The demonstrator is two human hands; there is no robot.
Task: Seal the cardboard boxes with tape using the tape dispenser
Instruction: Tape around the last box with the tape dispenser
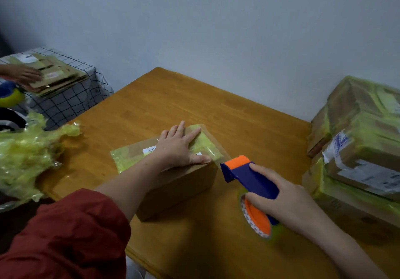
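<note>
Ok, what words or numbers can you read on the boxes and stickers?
Nothing reads clearly.
Small label on the cardboard box under the left hand: dark marks, too blurred.
Blue-printed label on the stacked boxes at right: too blurred.
Grey-printed label below it: too blurred.
Tiny label on the flat cardboard pile, far left: too small.

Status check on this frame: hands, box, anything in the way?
Left hand flat on box top, pressing down. Right hand grips dispenser at the box's right edge. Nothing in the way; taped boxes stacked far right.
</note>
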